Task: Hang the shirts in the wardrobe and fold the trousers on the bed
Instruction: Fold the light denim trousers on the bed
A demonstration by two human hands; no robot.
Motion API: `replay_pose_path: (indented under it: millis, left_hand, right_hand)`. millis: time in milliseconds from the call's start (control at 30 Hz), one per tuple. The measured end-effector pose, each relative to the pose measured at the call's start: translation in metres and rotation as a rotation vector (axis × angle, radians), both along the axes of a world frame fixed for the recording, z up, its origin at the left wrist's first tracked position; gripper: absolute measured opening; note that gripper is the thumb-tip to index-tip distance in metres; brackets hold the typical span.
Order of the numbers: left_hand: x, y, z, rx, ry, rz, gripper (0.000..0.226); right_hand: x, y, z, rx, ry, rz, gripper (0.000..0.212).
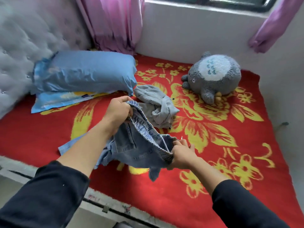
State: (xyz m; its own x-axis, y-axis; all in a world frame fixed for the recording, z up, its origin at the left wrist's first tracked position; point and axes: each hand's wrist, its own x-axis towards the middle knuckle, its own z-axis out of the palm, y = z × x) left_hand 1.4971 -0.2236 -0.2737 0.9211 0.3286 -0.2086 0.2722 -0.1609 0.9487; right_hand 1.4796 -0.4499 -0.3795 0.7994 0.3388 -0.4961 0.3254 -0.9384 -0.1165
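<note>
Bed (32, 137) under a window, covered by a red blanket with large yellow flowers; pale tufted headboard (24, 46) at the left, pink curtains (113, 22) at the corner and at the far right.

A blue pillow (85, 71) lies against the headboard on top of a flatter, patterned pillow (65, 99). A round grey plush toy (213, 76) sits near the wall.

The person stands at the near edge of the bed, dark sleeves pushed up the forearms, and holds the denim trousers (136, 145) over the middle of the blanket.
- The trousers are faded blue denim with a gathered elastic waistband, a stitched patch pocket on the side facing the viewer and a thin pale cord at the waist.
- The waistband is stretched open between the two hands, its striped inner face showing.
- The legs hang bunched below it and trail onto the blanket.
- A paler blue strip lies flat on the blanket under the left forearm; whether it belongs to the trousers cannot be told.

The left hand (118, 111) has its fingers curled over the far end of the waistband. The right hand (182, 153) clamps the near end between thumb and fingers.

A crumpled grey garment (156, 104) lies on the blanket just beyond the trousers, between the pillows and the toy. Its kind cannot be told.
</note>
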Motion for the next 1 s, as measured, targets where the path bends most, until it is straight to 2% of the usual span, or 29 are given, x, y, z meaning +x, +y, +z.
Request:
replay_pose_path:
  millis: [67,200,367,433,533,633,733,833,900,1000]
  left_hand:
    - [-0.002,-0.012,0.035,-0.053,-0.110,0.039,0.034]
    - [-0.005,-0.035,0.098,-0.110,-0.284,0.128,0.029]
    - [0.004,-0.052,0.166,-0.222,-0.431,0.301,0.034]
    - [0.010,-0.057,0.189,-0.170,-0.454,0.317,0.028]
    - [0.015,-0.071,0.223,0.022,-0.526,0.364,0.031]
    - [0.015,-0.087,0.254,0.153,-0.630,0.445,0.035]
    - [0.008,-0.108,0.281,0.171,-0.763,0.489,0.038]
    - [0.003,-0.128,0.299,0.058,-0.876,0.465,0.036]
    - [0.003,-0.137,0.305,0.003,-0.915,0.445,0.030]
    - [0.010,-0.147,0.304,-0.056,-0.891,0.419,0.028]
  right_hand:
    - [0.003,-0.022,0.021,-0.014,-0.076,-0.027,0.049]
    - [0.012,-0.057,0.085,-0.097,-0.374,-0.102,0.031]
    - [0.029,-0.105,0.189,-0.110,-0.778,-0.298,0.030]
    - [0.031,-0.121,0.226,-0.101,-0.888,-0.328,0.029]
    - [0.029,-0.143,0.277,0.138,-0.958,-0.436,0.023]
    - [0.024,-0.163,0.320,0.408,-1.118,-0.506,0.019]
    - [0.014,-0.171,0.358,0.839,-1.208,-0.635,0.013]
    - [0.004,-0.173,0.383,1.262,-1.265,-0.735,0.010]
    - [-0.006,-0.174,0.388,1.365,-1.331,-0.726,0.006]
    - [-0.015,-0.183,0.389,1.387,-1.396,-0.690,0.026]
